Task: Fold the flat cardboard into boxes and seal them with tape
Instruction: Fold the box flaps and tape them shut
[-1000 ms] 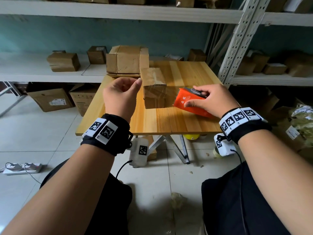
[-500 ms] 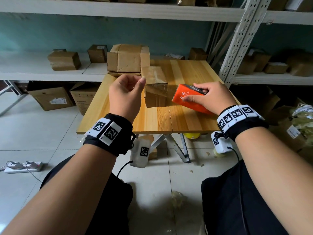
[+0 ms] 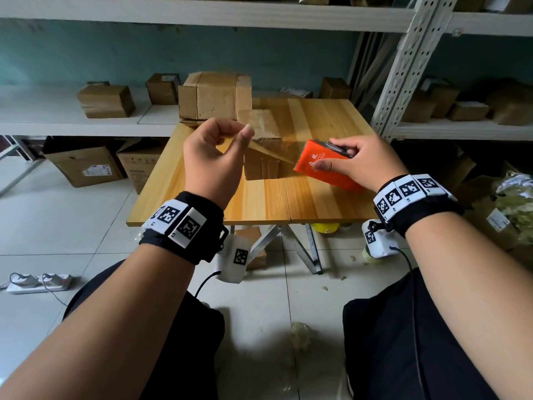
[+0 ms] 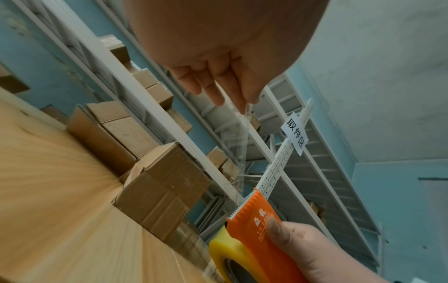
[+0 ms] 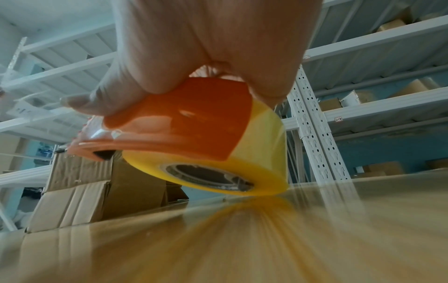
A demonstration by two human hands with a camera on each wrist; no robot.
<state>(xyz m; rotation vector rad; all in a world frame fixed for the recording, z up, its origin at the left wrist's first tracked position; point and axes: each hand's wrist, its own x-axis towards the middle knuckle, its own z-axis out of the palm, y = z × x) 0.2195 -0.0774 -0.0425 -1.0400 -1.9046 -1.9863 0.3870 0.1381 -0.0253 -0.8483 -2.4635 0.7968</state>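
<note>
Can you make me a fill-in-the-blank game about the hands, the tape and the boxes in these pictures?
1. The right hand grips a tape dispenser whose colour is ____.
2. The left hand pinches the end of a clear strip of ____.
3. The tape roll in the dispenser is coloured ____.
4. The small cardboard box stands on a ____ table.

Missing words: orange; tape; yellow; wooden
</note>
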